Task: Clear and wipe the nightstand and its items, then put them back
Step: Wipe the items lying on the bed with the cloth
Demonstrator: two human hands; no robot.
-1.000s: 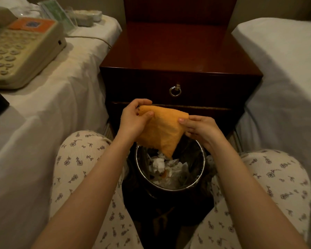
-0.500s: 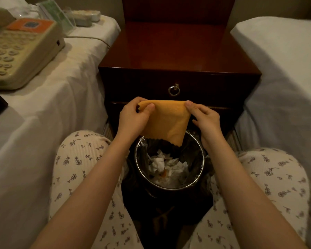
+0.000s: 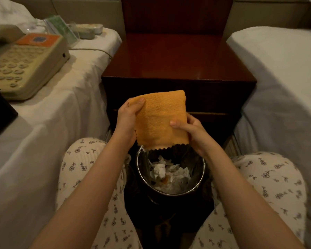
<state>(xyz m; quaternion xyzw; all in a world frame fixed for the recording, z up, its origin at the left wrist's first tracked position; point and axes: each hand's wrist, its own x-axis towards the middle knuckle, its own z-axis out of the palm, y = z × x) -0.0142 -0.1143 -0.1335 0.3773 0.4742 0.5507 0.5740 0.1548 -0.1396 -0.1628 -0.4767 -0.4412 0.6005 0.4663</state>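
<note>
An orange cloth [image 3: 162,119] is clamped over a bin [image 3: 169,194] by the fingers of the left hand [image 3: 127,121] and the right hand [image 3: 196,133] — the telephone label [image 3: 38,39] cannot be read.

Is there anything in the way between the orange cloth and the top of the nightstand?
The left hand and right hand hold the orange cloth in front of the nightstand, above the bin. Nothing visible stands between it and the wooden top; the phone lies off on the bed.
</note>
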